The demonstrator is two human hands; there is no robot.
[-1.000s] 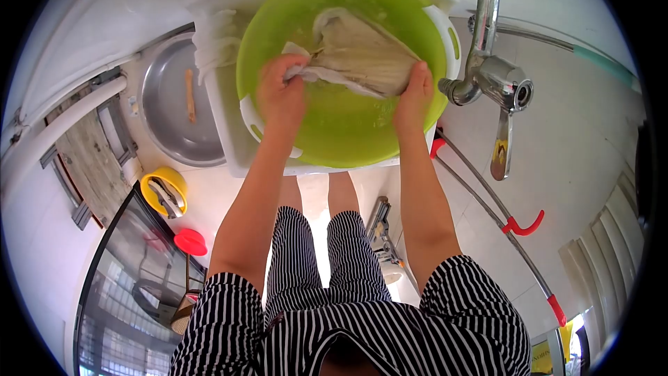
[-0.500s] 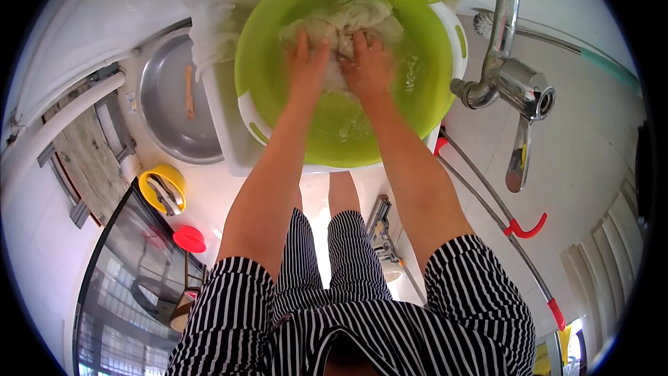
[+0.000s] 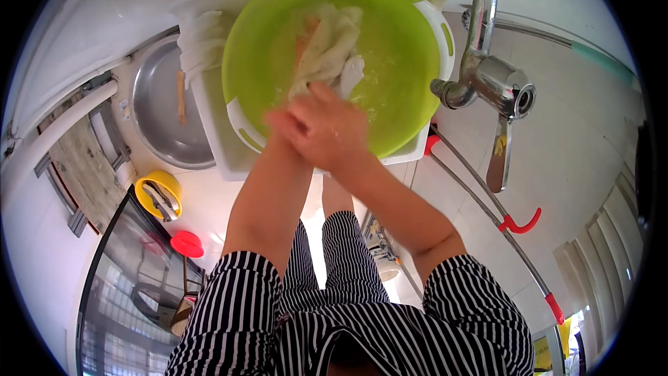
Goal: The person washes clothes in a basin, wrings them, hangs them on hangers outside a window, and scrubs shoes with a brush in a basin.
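A wet white cloth (image 3: 323,52) lies bunched lengthwise in a green basin (image 3: 240,35) of water. A patch of orange-pink shows along its left side; I cannot make out what it is. My right hand (image 3: 334,125) is closed at the near end of the cloth and crosses over my left wrist. My left hand (image 3: 282,123) sits under and beside the right one, near the same end. Its fingers are mostly hidden and smeared by motion.
The basin rests on a white sink (image 3: 209,108), with another white cloth (image 3: 202,42) over its left side. A metal faucet (image 3: 483,76) is at the right. On the left are a grey basin (image 3: 149,90) holding a wooden stick and a yellow bucket (image 3: 142,198). Metal poles (image 3: 480,198) lean at the right.
My hands have come nearer to me and together, the right crossing over the left. The cloth went from a wide heap to a narrow, lengthwise bunch. The view has shifted slightly.
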